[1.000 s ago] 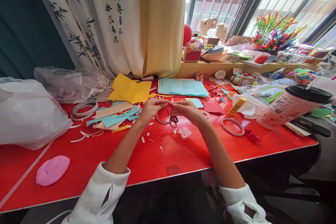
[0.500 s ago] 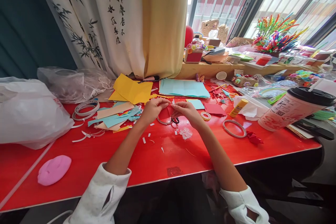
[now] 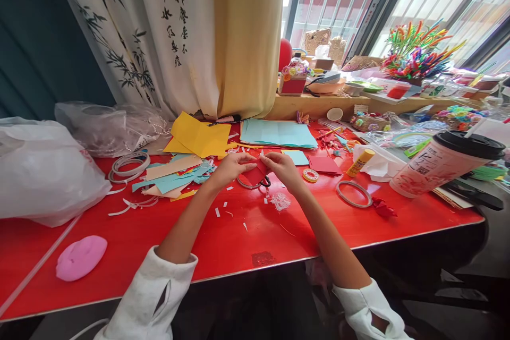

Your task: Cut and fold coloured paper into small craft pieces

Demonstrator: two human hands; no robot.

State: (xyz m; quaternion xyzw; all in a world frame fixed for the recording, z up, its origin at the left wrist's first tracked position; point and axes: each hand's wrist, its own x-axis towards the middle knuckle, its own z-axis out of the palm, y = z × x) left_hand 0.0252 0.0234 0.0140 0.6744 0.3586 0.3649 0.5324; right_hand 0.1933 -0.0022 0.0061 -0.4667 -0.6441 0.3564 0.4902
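Note:
A small piece of red paper (image 3: 255, 174) is held up between my two hands, just above the red table. My left hand (image 3: 235, 167) pinches its left edge with the fingertips. On the other side, my right hand (image 3: 283, 169) grips the upper right edge between thumb and fingers. Beneath the paper lie a ring-shaped roll of tape (image 3: 249, 186) and what look like black scissor handles (image 3: 266, 181), both partly covered. White paper scraps (image 3: 281, 201) are heaped just below my right hand.
Paper strips (image 3: 171, 175) and yellow sheets (image 3: 201, 135) lie left, light blue sheets (image 3: 279, 134) behind. To the right are a glue stick (image 3: 360, 163), a tape ring (image 3: 354, 194) and a large cup (image 3: 442, 164). A pink lump (image 3: 82, 258) sits front left beside a white plastic bag (image 3: 48, 170).
The red paper has turned so that more of its face shows below my fingers. My hands have shifted only slightly, with the right hand's fingers now nearer the paper's top.

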